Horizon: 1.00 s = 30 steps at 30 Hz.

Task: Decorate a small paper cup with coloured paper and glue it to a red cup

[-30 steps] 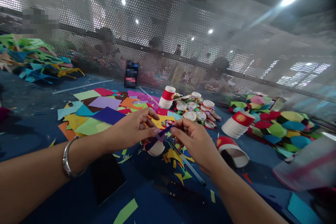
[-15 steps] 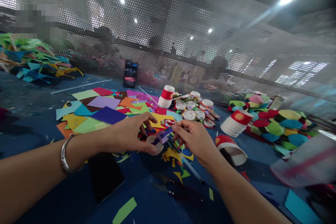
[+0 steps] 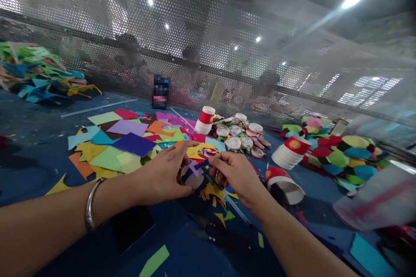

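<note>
My left hand (image 3: 164,173), silver bangle at its wrist, curls its thumb and fingers around the edge of a round whitish disc (image 3: 196,181). Dark and light purple paper pieces lie on the disc's face. Between thumb and forefinger, my right hand (image 3: 235,173) pinches a dark purple paper strip (image 3: 202,164), whose far end reaches over the disc. Yellow paper scraps (image 3: 212,190) are spread just below the hands. Dark-handled scissors (image 3: 214,233) lie on the blue table nearer to me.
Coloured paper sheets (image 3: 134,143) cover the table beyond my left hand. Decorated discs (image 3: 234,142) are heaped behind my right hand. Stacked red-and-white paper cups (image 3: 291,151), a cut cup (image 3: 286,186) and a translucent container (image 3: 373,197) stand or lie at right. A perforated screen (image 3: 162,21) rises behind.
My left hand has turned and shifted slightly, so more of the disc's face shows. My right hand has moved a little left and still pinches the strip, its end now over the disc.
</note>
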Tool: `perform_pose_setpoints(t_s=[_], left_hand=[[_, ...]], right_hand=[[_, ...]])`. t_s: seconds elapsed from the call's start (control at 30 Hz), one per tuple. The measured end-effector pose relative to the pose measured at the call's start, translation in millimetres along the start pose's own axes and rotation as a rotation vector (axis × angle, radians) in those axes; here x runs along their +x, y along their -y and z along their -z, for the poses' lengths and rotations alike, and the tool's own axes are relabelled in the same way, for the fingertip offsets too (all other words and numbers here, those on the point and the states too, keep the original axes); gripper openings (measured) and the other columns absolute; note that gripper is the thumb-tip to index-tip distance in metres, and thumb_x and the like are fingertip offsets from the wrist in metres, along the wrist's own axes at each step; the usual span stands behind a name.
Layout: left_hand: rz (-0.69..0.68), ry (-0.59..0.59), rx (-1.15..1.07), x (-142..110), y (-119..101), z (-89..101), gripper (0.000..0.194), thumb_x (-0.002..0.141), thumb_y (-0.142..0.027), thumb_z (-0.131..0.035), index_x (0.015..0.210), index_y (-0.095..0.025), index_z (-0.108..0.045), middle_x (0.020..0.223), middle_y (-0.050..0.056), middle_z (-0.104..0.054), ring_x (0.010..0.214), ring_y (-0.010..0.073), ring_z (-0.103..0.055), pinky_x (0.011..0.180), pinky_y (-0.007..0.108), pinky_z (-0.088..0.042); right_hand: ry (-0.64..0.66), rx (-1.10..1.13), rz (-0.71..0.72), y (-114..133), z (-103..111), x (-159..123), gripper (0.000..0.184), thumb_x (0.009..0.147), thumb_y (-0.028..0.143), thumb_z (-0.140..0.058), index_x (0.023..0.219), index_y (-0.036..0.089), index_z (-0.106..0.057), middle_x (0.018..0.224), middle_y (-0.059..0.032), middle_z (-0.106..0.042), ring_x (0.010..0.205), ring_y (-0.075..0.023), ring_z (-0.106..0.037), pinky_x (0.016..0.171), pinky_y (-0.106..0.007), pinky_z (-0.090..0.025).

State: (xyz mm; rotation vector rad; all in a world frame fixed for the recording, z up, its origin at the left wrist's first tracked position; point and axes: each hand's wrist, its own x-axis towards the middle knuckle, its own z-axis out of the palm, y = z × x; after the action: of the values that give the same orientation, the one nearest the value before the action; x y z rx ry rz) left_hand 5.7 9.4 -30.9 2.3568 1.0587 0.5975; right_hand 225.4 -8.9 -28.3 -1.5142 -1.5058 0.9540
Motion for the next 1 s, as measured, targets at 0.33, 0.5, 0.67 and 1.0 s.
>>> perform_pose_setpoints(t_s=[0.33,0.5,0.67,1.0], left_hand=[[-0.07,-0.07,0.057,0.1,6.1,-4.7,0.094,0.069,-0.037,-0.075,0.15,-0.025,-0.028,0.116,0.01,-0.063,0.107,0.0328,-0.059,0.094,0.051,-0.043],[-0.065,-0.052,0.029,-0.1,4.8,-4.4,0.095,0.07,-0.039,-0.074,0.151,-0.026,-0.026,0.118,0.011,-0.064,0.11,0.0347,-0.059,0.096,0.053,-0.044],[-0.06,-0.066,0.017,-0.3,3.4,-5.0,0.093,0.07,-0.041,-0.074,0.15,-0.026,-0.029,0.12,0.012,-0.063,0.111,0.0365,-0.059,0.092,0.052,-0.047],[-0.068,-0.096,-0.055,-3.9,4.5,-1.8,0.088,0.076,-0.044,-0.072,0.15,-0.031,-0.026,0.115,0.007,-0.062,0.108,0.0309,-0.059,0.093,0.046,-0.045]], right_hand=[[-0.038,0.207,0.012,8.5,-1.6,-6.0,0.031,0.087,0.04,-0.065,0.065,0.019,-0.064,0.063,-0.0018,-0.064,0.048,-0.0091,-0.047,0.047,-0.025,-0.034],[-0.035,0.232,0.006,10.3,-2.3,-7.3,0.03,0.087,0.04,-0.066,0.065,0.019,-0.064,0.064,-0.0016,-0.064,0.048,-0.0095,-0.046,0.048,-0.026,-0.034],[-0.022,0.213,0.013,6.1,-2.6,-5.9,0.03,0.087,0.04,-0.065,0.066,0.02,-0.064,0.063,-0.0012,-0.064,0.048,-0.0095,-0.046,0.047,-0.026,-0.034],[-0.017,0.092,0.008,5.2,-3.6,-3.8,0.024,0.085,0.039,-0.065,0.071,0.019,-0.064,0.062,-0.0008,-0.065,0.046,-0.0103,-0.049,0.044,-0.025,-0.035]])
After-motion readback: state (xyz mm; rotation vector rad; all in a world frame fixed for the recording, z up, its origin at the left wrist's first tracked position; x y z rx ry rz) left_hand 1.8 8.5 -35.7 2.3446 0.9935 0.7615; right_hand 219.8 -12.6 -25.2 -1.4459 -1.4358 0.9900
